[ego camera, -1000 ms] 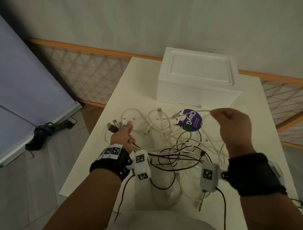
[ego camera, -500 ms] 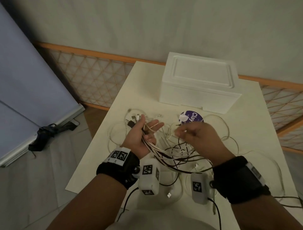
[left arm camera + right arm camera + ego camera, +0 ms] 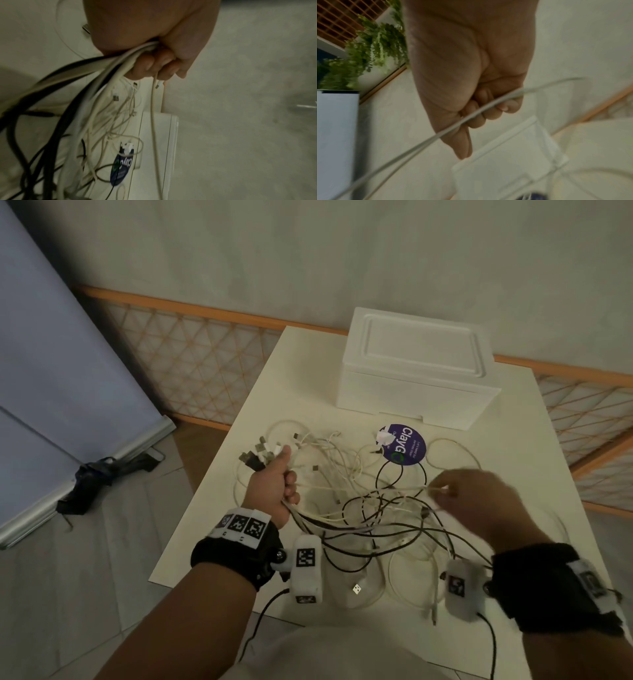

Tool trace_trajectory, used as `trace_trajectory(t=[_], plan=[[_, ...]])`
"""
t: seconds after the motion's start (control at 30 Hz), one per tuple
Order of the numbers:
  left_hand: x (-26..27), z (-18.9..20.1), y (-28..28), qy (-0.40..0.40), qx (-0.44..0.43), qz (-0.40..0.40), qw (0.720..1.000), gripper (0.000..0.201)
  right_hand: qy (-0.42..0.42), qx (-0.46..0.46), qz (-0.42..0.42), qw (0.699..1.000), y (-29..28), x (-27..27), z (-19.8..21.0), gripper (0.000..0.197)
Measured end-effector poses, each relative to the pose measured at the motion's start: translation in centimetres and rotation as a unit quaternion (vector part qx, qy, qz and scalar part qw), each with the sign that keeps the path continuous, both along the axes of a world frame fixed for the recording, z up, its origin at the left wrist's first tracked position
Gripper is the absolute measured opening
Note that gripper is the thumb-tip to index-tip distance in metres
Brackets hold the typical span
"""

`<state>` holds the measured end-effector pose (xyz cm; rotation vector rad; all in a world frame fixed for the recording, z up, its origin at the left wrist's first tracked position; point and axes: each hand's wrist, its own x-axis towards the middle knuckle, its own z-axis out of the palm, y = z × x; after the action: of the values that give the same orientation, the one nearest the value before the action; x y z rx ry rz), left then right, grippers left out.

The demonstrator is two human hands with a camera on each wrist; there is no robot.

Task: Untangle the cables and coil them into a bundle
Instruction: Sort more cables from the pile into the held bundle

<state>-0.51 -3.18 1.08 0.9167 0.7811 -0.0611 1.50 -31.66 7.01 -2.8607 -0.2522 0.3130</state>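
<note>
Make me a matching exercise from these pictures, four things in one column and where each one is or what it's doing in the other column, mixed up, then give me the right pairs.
Things:
1. left hand
2. right hand
3. white foam box
4. purple round sticker

Places or states:
A. lies flat on the table, just in front of the box
B. grips a bunch of cables, plug ends sticking out above the fist
C. stands closed at the far end of the table
D. pinches a single white cable

Pairs: 1-B, 2-D, 3-C, 4-A
</note>
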Motion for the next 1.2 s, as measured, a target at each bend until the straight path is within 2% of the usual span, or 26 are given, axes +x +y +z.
trace_trajectory(t=[0.1, 0.2, 0.27, 0.33, 0.43, 0.53, 0.63, 0.73, 0.77, 0.8, 0.87, 0.9, 0.93, 0.97, 1.0, 1.03, 1.07, 1.1, 1.17, 1.2], plan=[[-0.2, -1.1, 1.6, 0.03, 0.001, 0.032, 0.999, 0.019, -0.088, 0.018, -0.101, 0.991, -4.2, 0.7, 1.8, 0.004], [-0.4, -1.9, 3.0, 0.052, 0.022, 0.064, 0.996, 0.023, -0.149, 0.029, -0.157, 0.976, -7.3, 0.6, 2.1, 0.005], [-0.4, -2.2, 3.3, 0.057, 0.037, 0.078, 0.995, 0.031, -0.18, 0.027, -0.168, 0.969, -8.0, 0.5, 1.6, 0.004], [-0.4, -2.1, 3.4, 0.056, 0.045, 0.093, 0.993, 0.031, -0.2, 0.028, -0.168, 0.965, -8.1, 0.4, 0.5, 0.015], [-0.3, -1.9, 4.0, 0.035, -0.011, 0.145, 0.989, 0.031, -0.228, -0.001, -0.164, 0.96, -9.3, 0.3, -1.0, 0.029], [-0.7, -1.8, 5.1, 0.023, -0.044, 0.21, 0.976, 0.039, -0.238, -0.017, -0.178, 0.955, -12.4, 0.1, -1.6, 0.034], [-1.2, -1.8, 5.1, 0.019, -0.037, 0.196, 0.98, 0.047, -0.201, -0.004, -0.199, 0.959, -14.4, 0.1, -1.6, 0.044], [-1.0, -1.7, 4.5, 0.004, -0.036, 0.142, 0.989, 0.053, -0.148, 0.001, -0.238, 0.96, -14.7, 0.8, -1.5, 0.034], [-1.0, -1.3, 4.1, -0.006, -0.036, 0.13, 0.991, 0.054, -0.093, -0.001, -0.243, 0.966, -14.6, 1.1, -1.3, 0.032], [-0.9, -0.9, 3.7, -0.015, -0.04, 0.124, 0.991, 0.055, -0.016, -0.034, -0.24, 0.97, -14.5, 1.4, -1.1, 0.039], [-1.0, 0.6, 2.4, -0.031, -0.048, 0.112, 0.992, 0.055, 0.119, -0.175, -0.17, 0.963, -13.3, 1.5, 0.3, 0.073], [-1.1, 1.6, 1.6, -0.041, -0.049, 0.098, 0.993, 0.052, 0.129, -0.205, -0.12, 0.963, -12.5, 1.4, 1.0, 0.085], [-1.2, 2.6, 0.5, -0.056, -0.048, 0.083, 0.994, 0.047, 0.115, -0.18, -0.058, 0.975, -11.1, 1.2, 1.9, 0.09], [-1.1, 3.7, -0.8, -0.073, -0.047, 0.067, 0.994, 0.044, 0.1, -0.098, -0.001, 0.99, -9.3, 0.7, 3.2, 0.091], [-1.0, 4.9, -2.3, -0.093, -0.049, 0.046, 0.993, 0.043, 0.098, 0.024, 0.047, 0.994, -6.8, 0.0, 4.3, 0.09], [-0.9, 6.0, -3.9, -0.119, -0.055, 0.02, 0.991, 0.044, 0.101, 0.146, 0.089, 0.98, -3.9, -0.6, 4.9, 0.089], [-0.8, 7.1, -5.7, -0.146, -0.064, -0.008, 0.987, 0.047, 0.116, 0.228, 0.127, 0.958, -1.0, -1.1, 5.0, 0.087], [-0.7, 8.1, -7.4, -0.171, -0.071, -0.03, 0.982, 0.047, 0.135, 0.244, 0.178, 0.944, 1.7, -1.5, 4.7, 0.081], [-0.5, 9.9, -9.8, -0.207, -0.064, -0.042, 0.975, 0.038, 0.136, 0.174, 0.277, 0.935, 5.6, -2.0, 3.0, 0.056], [-0.5, 10.5, -10.2, -0.215, -0.046, -0.032, 0.975, 0.036, 0.122, 0.138, 0.292, 0.939, 6.2, -1.6, 2.2, 0.04]])
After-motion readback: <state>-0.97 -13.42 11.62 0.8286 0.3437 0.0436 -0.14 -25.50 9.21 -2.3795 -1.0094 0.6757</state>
